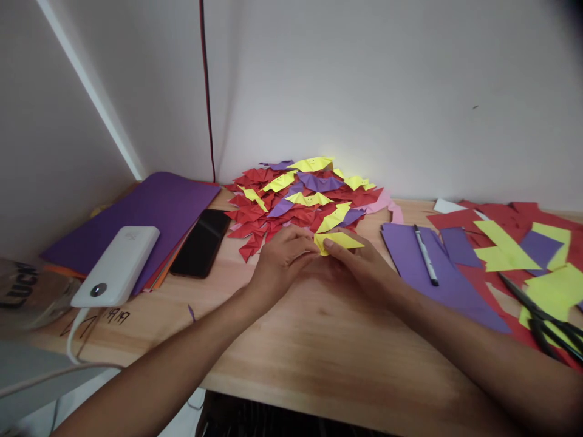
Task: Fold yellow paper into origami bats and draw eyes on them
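Observation:
Both hands meet over a small folded yellow paper piece (339, 241) lying on the wooden desk (291, 346). My left hand (282, 258) pinches its left end with curled fingers. From the right, my right hand (362, 261) presses and grips the same piece, fingers closed on it. Just beyond the hands lies a pile of folded paper figures (300, 200) in red, yellow and purple.
A black phone (201, 243), a white power bank (117, 266) with a cable and a stack of purple sheets (150, 212) lie at left. At right are a purple sheet with a pen (426, 255), coloured paper scraps (514, 243) and black scissors (542, 315).

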Demonstrator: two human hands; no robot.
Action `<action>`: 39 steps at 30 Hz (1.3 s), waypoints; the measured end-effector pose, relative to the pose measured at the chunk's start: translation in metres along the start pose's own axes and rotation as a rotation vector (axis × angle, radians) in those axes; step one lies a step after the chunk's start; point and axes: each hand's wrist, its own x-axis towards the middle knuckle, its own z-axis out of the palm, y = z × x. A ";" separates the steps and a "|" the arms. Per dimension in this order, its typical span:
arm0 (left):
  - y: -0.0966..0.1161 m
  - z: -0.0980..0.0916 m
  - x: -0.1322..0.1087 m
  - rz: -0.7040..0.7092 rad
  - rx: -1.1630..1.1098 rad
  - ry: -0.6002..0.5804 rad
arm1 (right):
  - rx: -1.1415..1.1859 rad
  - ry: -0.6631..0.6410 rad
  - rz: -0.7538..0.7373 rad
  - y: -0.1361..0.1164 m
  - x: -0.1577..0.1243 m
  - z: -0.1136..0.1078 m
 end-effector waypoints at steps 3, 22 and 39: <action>0.000 -0.001 -0.002 0.089 0.077 -0.023 | 0.050 -0.013 0.057 0.003 0.001 0.000; 0.004 0.005 0.001 -0.222 -0.174 -0.006 | 0.211 -0.102 0.071 0.016 0.010 -0.003; 0.004 0.003 0.001 -0.150 -0.109 -0.038 | 0.219 -0.169 0.135 0.009 0.014 -0.007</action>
